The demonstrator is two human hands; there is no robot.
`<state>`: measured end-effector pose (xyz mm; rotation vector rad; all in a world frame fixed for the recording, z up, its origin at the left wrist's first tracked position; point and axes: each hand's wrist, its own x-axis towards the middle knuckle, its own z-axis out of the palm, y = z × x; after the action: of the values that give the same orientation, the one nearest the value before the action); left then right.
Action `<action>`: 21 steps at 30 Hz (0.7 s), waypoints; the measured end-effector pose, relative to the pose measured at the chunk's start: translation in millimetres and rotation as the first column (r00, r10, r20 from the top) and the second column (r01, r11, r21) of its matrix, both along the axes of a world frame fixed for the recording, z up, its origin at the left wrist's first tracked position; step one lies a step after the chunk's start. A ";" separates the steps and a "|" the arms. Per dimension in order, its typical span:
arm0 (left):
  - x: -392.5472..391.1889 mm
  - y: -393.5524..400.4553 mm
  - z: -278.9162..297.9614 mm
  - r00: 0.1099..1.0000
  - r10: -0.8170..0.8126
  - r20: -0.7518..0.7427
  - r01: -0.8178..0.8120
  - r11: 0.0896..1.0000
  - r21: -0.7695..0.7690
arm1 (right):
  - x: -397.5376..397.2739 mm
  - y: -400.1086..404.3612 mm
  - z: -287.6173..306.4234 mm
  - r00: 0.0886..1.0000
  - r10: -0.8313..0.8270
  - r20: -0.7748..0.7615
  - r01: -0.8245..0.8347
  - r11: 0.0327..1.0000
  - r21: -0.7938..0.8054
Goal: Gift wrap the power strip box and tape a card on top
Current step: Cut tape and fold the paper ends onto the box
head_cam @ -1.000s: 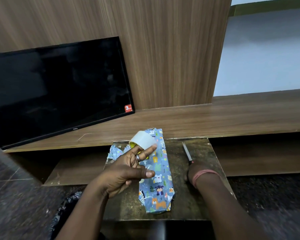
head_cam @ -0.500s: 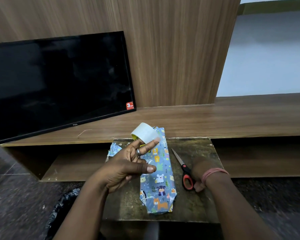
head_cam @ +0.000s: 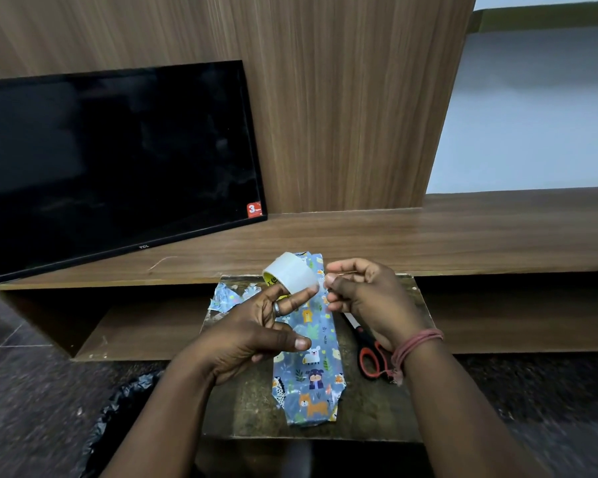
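Head view. I observe the wrapped box point(head_cam: 308, 357) lying lengthwise along the middle of the small dark bench point(head_cam: 377, 408). It is long and narrow, covered in blue paper printed with cartoon animals; the near end is folded to a rough point. Crumpled paper scraps point(head_cam: 227, 298) lie at the bench's far left corner.

The left hand point(head_cam: 252, 336) is raised above the box, with the tape roll point(head_cam: 290, 276) ringed on an extended finger and the thumb held straight out. The right hand point(head_cam: 363, 298) has its fingers point(head_cam: 335, 281) curled together, pinching at the roll's edge; I cannot tell whether a tape end is gripped.

Red-handled scissors point(head_cam: 368, 353) lie on the bench just right of the box, partly under the right wrist. No containers noted.
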<state>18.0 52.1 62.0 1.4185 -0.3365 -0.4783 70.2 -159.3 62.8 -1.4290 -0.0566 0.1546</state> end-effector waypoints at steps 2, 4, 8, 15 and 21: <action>0.1 -1.2 0.1 1.000 -0.002 0.002 0.002 1.000 0.013 | -2.2 -1.4 1.1 0.997 0.058 -0.044 -0.055 0.996 0.065; 0.5 -1.0 0.7 1.000 -0.010 0.005 0.010 1.000 0.028 | -2.1 -1.9 1.0 0.993 0.103 -0.050 -0.097 0.990 0.100; -2.3 -2.0 3.5 1.000 -0.008 -0.008 0.009 0.998 0.060 | -0.1 -0.2 -2.0 0.995 0.043 0.095 -0.038 0.998 -0.054; -5.5 -4.2 5.8 0.999 -0.003 -0.052 0.006 0.998 0.063 | 1.3 3.4 -5.7 0.985 0.012 0.173 0.020 0.983 -0.183; -5.9 -3.6 4.5 0.999 -0.020 -0.050 0.021 0.999 0.026 | -0.6 0.6 -1.8 0.975 0.025 0.220 0.021 0.979 -0.204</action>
<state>12.1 48.5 66.6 1.4277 -0.3059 -0.5357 69.5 -158.7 61.0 -1.6481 -0.2318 0.0008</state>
